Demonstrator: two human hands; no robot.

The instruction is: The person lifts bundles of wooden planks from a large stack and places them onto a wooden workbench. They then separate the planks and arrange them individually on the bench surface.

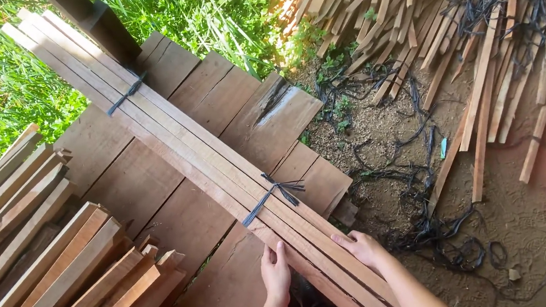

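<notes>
Bundle: long tan slats, bound by two dark straps, running diagonally away from the fingers across a plank platform.
Left hand: flat on the bundle's near left edge, fingers together, extended, gripping nothing.
Right hand: resting on the right edge, fingers slightly spread.
Open room: bare dirt right of the fingers, littered with straps.
Edges: stacked slats crowd left.
</notes>
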